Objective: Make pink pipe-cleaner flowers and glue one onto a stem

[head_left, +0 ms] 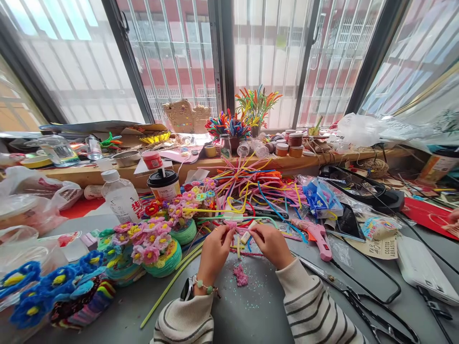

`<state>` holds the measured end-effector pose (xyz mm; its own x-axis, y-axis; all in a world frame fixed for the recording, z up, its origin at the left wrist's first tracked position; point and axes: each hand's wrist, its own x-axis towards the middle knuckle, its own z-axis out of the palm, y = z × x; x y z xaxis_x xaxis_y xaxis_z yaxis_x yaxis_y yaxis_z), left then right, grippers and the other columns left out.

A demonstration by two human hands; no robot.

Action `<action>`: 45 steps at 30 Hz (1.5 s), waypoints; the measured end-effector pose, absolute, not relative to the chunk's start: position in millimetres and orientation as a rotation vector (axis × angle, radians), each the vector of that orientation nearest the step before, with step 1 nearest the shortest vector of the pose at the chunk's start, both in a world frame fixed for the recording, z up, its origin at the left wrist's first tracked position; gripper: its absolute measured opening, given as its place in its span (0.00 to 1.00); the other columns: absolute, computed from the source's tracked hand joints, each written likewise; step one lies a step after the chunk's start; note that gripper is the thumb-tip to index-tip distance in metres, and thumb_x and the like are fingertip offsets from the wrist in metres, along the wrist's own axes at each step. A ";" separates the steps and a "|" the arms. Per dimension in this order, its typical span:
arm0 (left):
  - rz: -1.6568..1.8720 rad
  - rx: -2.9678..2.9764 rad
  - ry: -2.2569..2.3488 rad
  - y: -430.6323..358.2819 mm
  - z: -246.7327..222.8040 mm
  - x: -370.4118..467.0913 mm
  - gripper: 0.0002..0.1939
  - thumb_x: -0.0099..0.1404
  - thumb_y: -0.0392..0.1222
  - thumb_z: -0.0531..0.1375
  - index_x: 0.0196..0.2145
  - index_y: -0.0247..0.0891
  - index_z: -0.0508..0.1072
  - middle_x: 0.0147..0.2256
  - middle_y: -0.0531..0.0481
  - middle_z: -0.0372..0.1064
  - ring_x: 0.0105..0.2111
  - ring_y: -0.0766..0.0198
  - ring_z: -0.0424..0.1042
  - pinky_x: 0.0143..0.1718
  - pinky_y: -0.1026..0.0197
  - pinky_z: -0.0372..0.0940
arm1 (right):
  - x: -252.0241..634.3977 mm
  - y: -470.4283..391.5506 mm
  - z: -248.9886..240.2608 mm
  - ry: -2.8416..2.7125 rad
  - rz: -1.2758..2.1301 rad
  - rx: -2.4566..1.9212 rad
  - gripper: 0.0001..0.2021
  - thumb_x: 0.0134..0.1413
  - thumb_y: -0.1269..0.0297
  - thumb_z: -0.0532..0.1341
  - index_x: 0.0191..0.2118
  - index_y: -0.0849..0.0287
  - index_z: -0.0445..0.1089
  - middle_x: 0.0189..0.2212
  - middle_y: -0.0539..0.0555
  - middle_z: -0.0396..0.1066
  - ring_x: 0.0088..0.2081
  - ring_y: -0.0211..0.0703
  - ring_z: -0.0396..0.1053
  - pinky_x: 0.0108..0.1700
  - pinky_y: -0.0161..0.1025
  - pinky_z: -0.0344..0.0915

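Observation:
My left hand (pixel 217 243) is closed in a pinch on a short pink pipe cleaner (pixel 233 225). Thumb and forefinger of my right hand (pixel 271 243) are pressed together just to the right; fingers hide what lies between them. A small white block with dark print (pixel 245 237) is below the gap between both hands. Closer to me, a pink fuzzy piece (pixel 240 275) lies on the grey table (pixel 251 315) among scattered glitter. A dark red pipe cleaner (pixel 251 254) and a yellow one (pixel 238 246) lie between the wrists.
Pots of pipe-cleaner flowers (pixel 152 246) crowd the left, beside a plastic bottle (pixel 120 198) and lidded cup (pixel 164 185). To the right are a pink glue gun (pixel 320 240), large scissors (pixel 353 294) and a white power bank (pixel 426 267). Another person's hand (pixel 454 222) shows at the right edge.

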<state>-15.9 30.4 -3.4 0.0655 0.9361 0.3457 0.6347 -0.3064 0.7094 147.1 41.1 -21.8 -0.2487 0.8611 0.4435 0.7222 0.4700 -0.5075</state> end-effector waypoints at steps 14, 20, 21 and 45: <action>1.064 2.054 1.604 30.4 -2.4 -13.2 0.16 0.58 0.47 0.47 0.29 0.34 0.68 0.28 0.46 0.69 0.27 0.63 0.67 0.28 0.64 0.59 | 144.3 39.2 -22.4 -2.062 0.223 -1.318 0.09 0.51 0.64 0.50 0.28 0.60 0.65 0.24 0.52 0.67 0.27 0.37 0.62 0.28 0.31 0.54; 1.053 2.059 1.596 30.7 -5.4 -12.7 0.17 0.58 0.48 0.46 0.29 0.34 0.68 0.27 0.46 0.69 0.26 0.64 0.66 0.27 0.65 0.58 | 144.0 40.5 -23.5 -2.077 0.232 -1.316 0.10 0.51 0.64 0.50 0.27 0.60 0.66 0.24 0.52 0.68 0.26 0.36 0.62 0.28 0.31 0.54; 1.049 2.070 1.593 30.8 -6.1 -12.8 0.17 0.58 0.48 0.46 0.28 0.34 0.68 0.27 0.46 0.69 0.26 0.64 0.66 0.27 0.65 0.58 | 143.8 40.6 -23.5 -2.081 0.233 -1.315 0.10 0.51 0.63 0.51 0.27 0.60 0.66 0.24 0.52 0.68 0.25 0.36 0.62 0.28 0.31 0.54; 0.950 2.165 1.617 28.2 -4.6 -10.5 0.16 0.59 0.47 0.44 0.26 0.36 0.66 0.26 0.48 0.67 0.26 0.64 0.65 0.26 0.65 0.55 | 141.9 37.7 -21.1 -2.185 0.122 -1.360 0.09 0.51 0.64 0.51 0.26 0.60 0.66 0.24 0.53 0.68 0.27 0.39 0.63 0.27 0.33 0.52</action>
<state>-10.5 28.2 -4.6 0.1592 0.9278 0.3373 0.7461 -0.3368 0.5744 141.9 37.7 -21.1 -0.3308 0.8510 0.4079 0.8001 0.4821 -0.3569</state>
